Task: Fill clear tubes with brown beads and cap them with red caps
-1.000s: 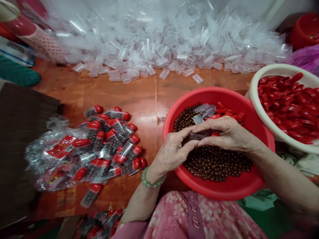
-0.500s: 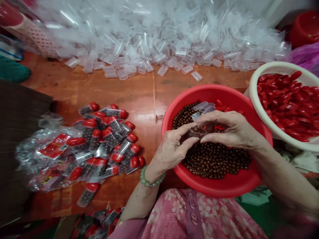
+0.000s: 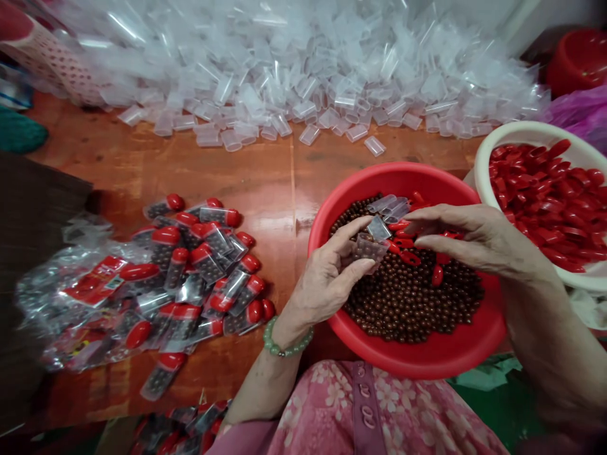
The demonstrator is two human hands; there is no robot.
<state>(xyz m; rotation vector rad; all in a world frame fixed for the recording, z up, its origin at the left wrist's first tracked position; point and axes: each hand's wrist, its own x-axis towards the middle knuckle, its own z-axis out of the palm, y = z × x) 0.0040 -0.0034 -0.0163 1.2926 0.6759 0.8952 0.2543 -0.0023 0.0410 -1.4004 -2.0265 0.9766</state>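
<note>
My left hand point(image 3: 322, 278) pinches a clear plastic tube point(image 3: 368, 248) between thumb and fingers, just above the brown beads point(image 3: 412, 309) in the red plastic basin point(image 3: 417, 363). My right hand point(image 3: 478, 237) reaches in from the other side, its fingers point(image 3: 427, 218) drawn narrow right by the loose red caps point(image 3: 408, 243); I cannot tell whether they hold one. A cream basin point(image 3: 521, 133) of more caps sits beside it, and capped tubes point(image 3: 203, 272) lie on the wooden table point(image 3: 279, 170) to its left, below a heap of empty tubes point(image 3: 303, 82).
</note>
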